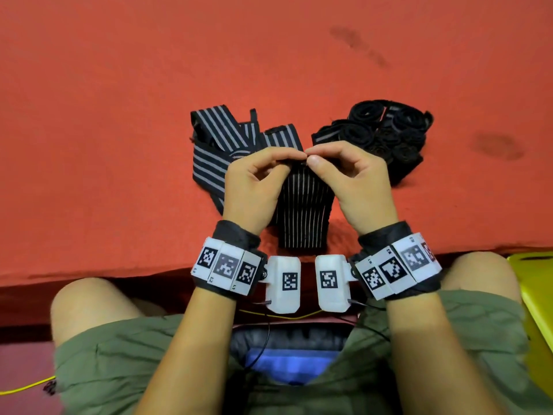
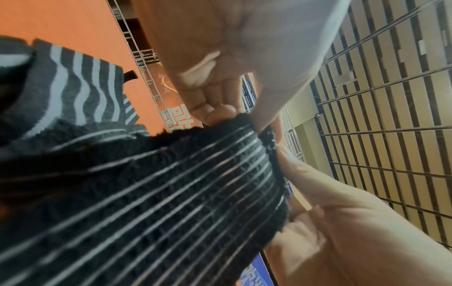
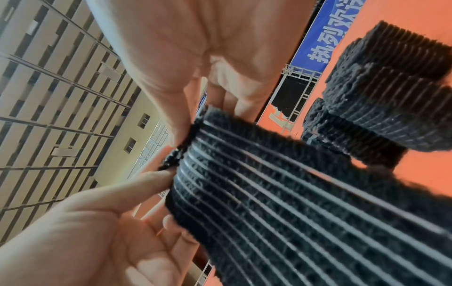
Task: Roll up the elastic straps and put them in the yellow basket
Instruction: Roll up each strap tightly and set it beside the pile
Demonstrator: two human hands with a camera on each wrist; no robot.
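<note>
A black elastic strap [image 1: 302, 211] with thin grey stripes hangs from both hands over the near part of the red table [image 1: 119, 115]. My left hand [image 1: 284, 163] and my right hand [image 1: 312, 157] pinch its upper end side by side, fingertips almost touching. The wrist views show that end [image 2: 266, 139] bunched between thumbs and fingers, with the strap's body [image 3: 293, 203] running away flat. Only a corner of the yellow basket [image 1: 535, 295] shows, at the right beside my knee.
Loose wide-striped straps [image 1: 215, 145] lie in a heap behind my left hand. Several rolled black straps [image 1: 389, 133] are piled behind my right hand. The table's front edge runs just under my wrists, above my knees.
</note>
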